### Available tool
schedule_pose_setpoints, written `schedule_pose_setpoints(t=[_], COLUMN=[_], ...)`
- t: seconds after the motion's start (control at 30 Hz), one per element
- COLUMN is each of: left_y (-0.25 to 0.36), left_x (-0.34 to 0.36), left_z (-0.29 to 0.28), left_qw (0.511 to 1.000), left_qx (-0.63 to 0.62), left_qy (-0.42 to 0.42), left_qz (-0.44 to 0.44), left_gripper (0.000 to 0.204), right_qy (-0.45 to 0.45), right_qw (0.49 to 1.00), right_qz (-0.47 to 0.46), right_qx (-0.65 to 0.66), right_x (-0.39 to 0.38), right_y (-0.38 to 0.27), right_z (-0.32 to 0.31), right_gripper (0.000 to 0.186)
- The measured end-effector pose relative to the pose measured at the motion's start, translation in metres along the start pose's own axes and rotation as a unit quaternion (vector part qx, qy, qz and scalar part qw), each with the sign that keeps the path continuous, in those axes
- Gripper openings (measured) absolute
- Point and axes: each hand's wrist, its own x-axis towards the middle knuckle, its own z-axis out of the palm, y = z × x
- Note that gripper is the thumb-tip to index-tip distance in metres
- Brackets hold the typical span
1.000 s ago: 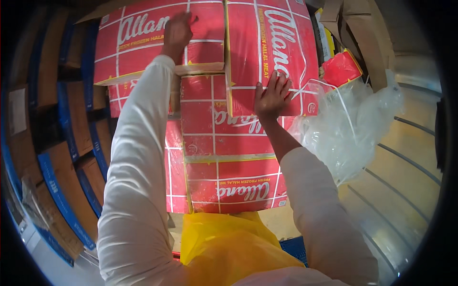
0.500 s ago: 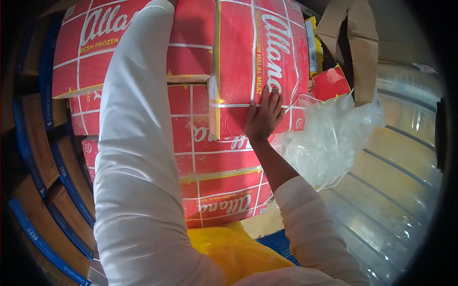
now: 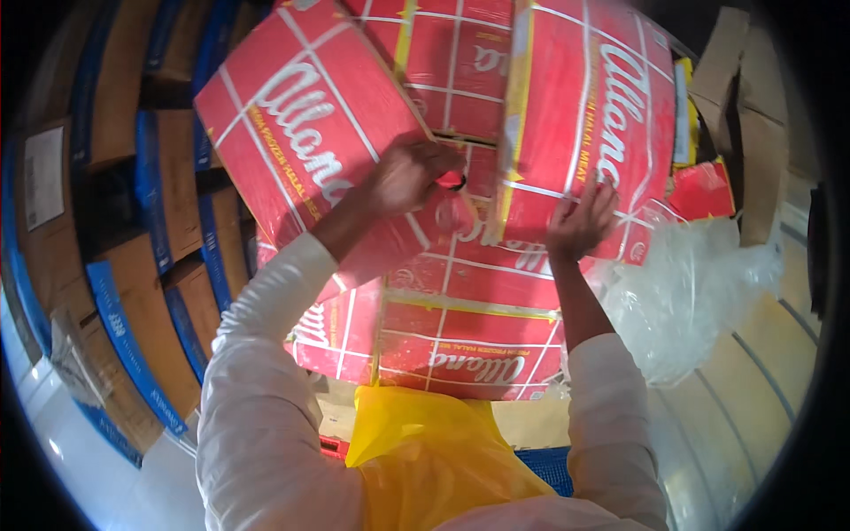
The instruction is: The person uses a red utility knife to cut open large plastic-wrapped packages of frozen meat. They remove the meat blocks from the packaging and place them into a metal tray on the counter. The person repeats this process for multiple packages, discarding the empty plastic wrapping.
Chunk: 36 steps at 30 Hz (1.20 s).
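Observation:
A red meat carton (image 3: 297, 133) with white straps lies turned at an angle on top of the stack at the left. Over its right edge is my left hand (image 3: 409, 180), closed around a small red object (image 3: 451, 180) with a black end; its kind is mostly hidden by the fingers. My right hand (image 3: 582, 223) lies with fingers spread on the near end of a second red carton (image 3: 567, 97) at the right, which is also strapped in white. Beneath both are more red cartons (image 3: 478, 350), stacked in layers.
Brown cartons with blue edges (image 3: 142, 327) are stacked at the left. Crumpled clear plastic (image 3: 677, 292) hangs at the right, below an opened brown carton (image 3: 757, 133) and a torn red piece of carton (image 3: 702, 190). A blue crate (image 3: 546, 467) shows near my yellow apron (image 3: 425, 442).
My left arm has drawn back from the far left, bringing the hand into view. The left carton now sits turned and nearer. My right hand stays on the right carton; the view has shifted.

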Motion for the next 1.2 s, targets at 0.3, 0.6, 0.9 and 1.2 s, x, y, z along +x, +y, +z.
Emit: schedule_pose_setpoints(t=[0.3, 0.6, 0.9, 1.2], left_y=[-0.342, -0.204, -0.032, 0.123], left_x=[-0.117, -0.127, -0.236, -0.22], left_z=[-0.23, -0.161, -0.074, -0.052], left_qw=[0.811, 0.867, 0.819, 0.851], left_qx=[0.33, 0.325, 0.34, 0.11], left_qy=[-0.023, -0.015, 0.066, 0.091], left_qz=[-0.482, -0.378, -0.457, -0.506], left_gripper=[0.053, 0.06, 0.05, 0.057], right_qy=[0.003, 0.057, 0.027, -0.255], right_qw=[1.0, 0.997, 1.0, 0.825], right_qz=[-0.018, -0.04, -0.009, -0.039], right_qx=[-0.018, -0.032, 0.001, 0.502], right_x=[0.005, -0.005, -0.01, -0.222], right_y=[-0.003, 0.008, 0.021, 0.005], right_z=[0.009, 0.011, 0.021, -0.071], right_gripper=[0.064, 0.061, 0.066, 0.069])
